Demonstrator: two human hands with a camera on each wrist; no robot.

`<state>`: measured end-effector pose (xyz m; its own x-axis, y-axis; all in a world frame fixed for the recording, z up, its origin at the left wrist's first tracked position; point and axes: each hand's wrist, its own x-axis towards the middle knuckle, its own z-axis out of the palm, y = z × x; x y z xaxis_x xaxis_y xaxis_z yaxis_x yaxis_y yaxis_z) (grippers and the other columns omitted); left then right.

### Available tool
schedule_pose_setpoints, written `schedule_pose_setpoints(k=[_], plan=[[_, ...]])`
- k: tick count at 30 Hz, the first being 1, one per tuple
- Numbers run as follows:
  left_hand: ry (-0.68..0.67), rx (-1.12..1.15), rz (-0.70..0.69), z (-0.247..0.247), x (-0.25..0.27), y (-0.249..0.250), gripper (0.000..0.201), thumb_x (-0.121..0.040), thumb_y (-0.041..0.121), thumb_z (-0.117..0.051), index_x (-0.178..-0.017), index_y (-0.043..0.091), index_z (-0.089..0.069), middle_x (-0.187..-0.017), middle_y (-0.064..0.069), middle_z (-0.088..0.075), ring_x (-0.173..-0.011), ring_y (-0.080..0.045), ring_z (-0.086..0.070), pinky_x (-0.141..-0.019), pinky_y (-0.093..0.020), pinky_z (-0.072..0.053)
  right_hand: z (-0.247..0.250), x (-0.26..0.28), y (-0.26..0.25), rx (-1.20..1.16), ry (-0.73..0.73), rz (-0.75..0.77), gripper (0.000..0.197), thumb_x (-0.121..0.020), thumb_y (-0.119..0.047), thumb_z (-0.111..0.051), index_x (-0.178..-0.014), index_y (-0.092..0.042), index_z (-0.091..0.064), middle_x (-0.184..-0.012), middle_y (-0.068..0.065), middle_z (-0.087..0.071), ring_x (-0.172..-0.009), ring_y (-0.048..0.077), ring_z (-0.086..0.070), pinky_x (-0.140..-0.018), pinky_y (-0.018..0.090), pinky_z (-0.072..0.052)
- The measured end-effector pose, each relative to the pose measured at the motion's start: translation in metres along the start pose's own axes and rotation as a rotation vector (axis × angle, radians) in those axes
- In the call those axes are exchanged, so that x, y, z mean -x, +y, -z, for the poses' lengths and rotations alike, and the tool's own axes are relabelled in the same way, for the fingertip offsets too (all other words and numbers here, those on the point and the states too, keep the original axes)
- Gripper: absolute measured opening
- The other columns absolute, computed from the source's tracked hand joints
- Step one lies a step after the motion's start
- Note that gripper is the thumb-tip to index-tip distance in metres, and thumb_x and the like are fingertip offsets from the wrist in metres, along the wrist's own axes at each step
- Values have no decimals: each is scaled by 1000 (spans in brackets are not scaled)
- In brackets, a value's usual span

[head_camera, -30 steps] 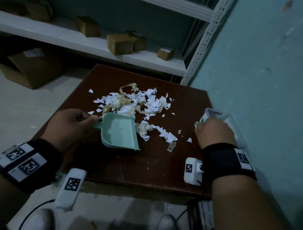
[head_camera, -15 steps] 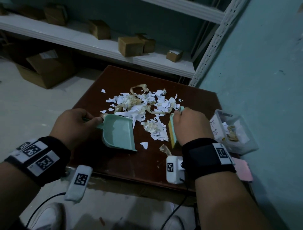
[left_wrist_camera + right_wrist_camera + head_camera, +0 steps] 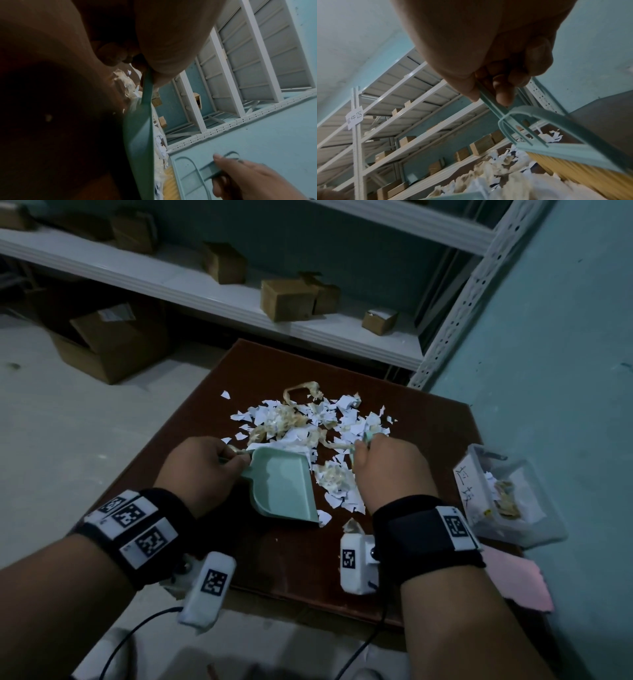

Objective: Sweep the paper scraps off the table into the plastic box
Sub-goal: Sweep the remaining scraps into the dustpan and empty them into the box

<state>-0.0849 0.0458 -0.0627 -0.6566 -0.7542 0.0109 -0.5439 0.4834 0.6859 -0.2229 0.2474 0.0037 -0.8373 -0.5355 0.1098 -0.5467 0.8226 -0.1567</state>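
Observation:
White and tan paper scraps (image 3: pixel 308 419) lie heaped in the middle of the brown table (image 3: pixel 428 440). My left hand (image 3: pixel 233 460) grips the handle of a mint-green dustpan (image 3: pixel 284 487), whose mouth faces a small clump of scraps (image 3: pixel 337 477). My right hand (image 3: pixel 363 453) grips the handle of a mint-green brush (image 3: pixel 556 142); its yellow bristles (image 3: pixel 565 169) rest among the scraps (image 3: pixel 496 175). In the head view my hand hides most of the brush. The left wrist view shows the dustpan (image 3: pixel 139 142) edge-on, facing the brush (image 3: pixel 193 173). The clear plastic box (image 3: pixel 507 501) holds some scraps at the table's right edge.
A teal wall (image 3: pixel 565 371) runs close along the right of the table. White shelving (image 3: pixel 239 299) with cardboard boxes stands behind it. A pink sheet (image 3: pixel 513 577) lies at the table's near right corner. Cardboard boxes (image 3: pixel 109 344) sit on the floor at left.
My right hand has moved left from the plastic box with the brush and then farther up the table, to the scraps beside the dustpan. The left hand and dustpan have barely moved.

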Motion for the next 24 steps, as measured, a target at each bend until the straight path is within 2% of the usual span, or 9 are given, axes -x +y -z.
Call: schedule_pose_setpoints(k=[2, 4, 7, 9, 12, 15, 18, 21, 24], plan=[[-13, -7, -9, -6, -1, 4, 31, -91, 41, -75, -66, 25, -68, -71, 9, -65, -68, -8, -60, -62, -31, -41, -1, -2, -6, -18, 4, 46, 40, -109, -40, -35, -84, -17, -55, -68, -3, -49, -74, 22, -58, -65, 35, -45], [-29, 6, -8, -11, -2, 8, 28, -91, 42, -75, -71, 23, -72, -76, 5, -69, -73, -14, -64, -66, -32, -47, -1, -3, -10, -68, -1, 90, 41, -109, -41, -35, -79, -16, -49, -67, -3, -48, -69, 20, -54, -61, 34, -39], [-43, 44, -5, -16, -2, 9, 26, -91, 42, -76, -74, 21, -75, -76, 3, -69, -72, -14, -64, -62, -32, -45, 1, 0, -17, -111, 2, 174, 41, -109, -42, -35, -76, -18, -44, -66, -4, -46, -61, 13, -44, -59, 34, -33], [-42, 67, -11, -17, -2, 9, 27, -91, 41, -75, -73, 21, -75, -74, 3, -68, -70, -14, -63, -59, -31, -41, 3, 1, -17, -127, 35, 202, 42, -108, -43, -35, -79, -16, -47, -68, -4, -47, -65, 16, -48, -63, 35, -38], [-71, 142, 13, -14, -1, 5, 28, -92, 41, -76, -75, 19, -76, -74, 0, -71, -67, -18, -65, -60, -31, -46, 8, -1, -6, -170, 107, 158, 46, -107, -46, -35, -83, -14, -59, -73, 0, -59, -70, 20, -61, -67, 43, -56], [-120, 246, 66, -7, -1, -2, 30, -91, 42, -76, -75, 17, -77, -81, 0, -76, -62, -18, -64, -63, -38, -56, 18, -1, 12, -138, 151, 71, 42, -106, -44, -37, -80, -16, -56, -71, 0, -60, -68, 19, -62, -66, 42, -57], [-112, 286, 92, 5, 1, -7, 30, -90, 43, -77, -77, 16, -78, -80, 6, -77, -61, -17, -63, -68, -42, -59, 27, 3, 27, -31, 126, -2, 42, -105, -39, -40, -67, -20, -42, -64, 1, -50, -58, 19, -50, -60, 33, -41], [-123, 262, 99, 21, 4, -11, 33, -89, 45, -78, -75, 16, -76, -63, 15, -73, -59, -15, -62, -61, -34, -53, 28, 12, 33, 66, 54, -70, 41, -100, -35, -44, -63, -17, -43, -61, 3, -47, -53, 15, -41, -50, 30, -26], [-142, 133, 50, 35, 8, -14, 30, -89, 43, -77, -73, 17, -75, -66, 5, -72, -64, -19, -65, -56, -29, -48, 24, 23, 27, 74, 18, -117, 40, -99, -33, -47, -62, -16, -44, -61, 2, -46, -53, 12, -39, -47, 27, -21]])
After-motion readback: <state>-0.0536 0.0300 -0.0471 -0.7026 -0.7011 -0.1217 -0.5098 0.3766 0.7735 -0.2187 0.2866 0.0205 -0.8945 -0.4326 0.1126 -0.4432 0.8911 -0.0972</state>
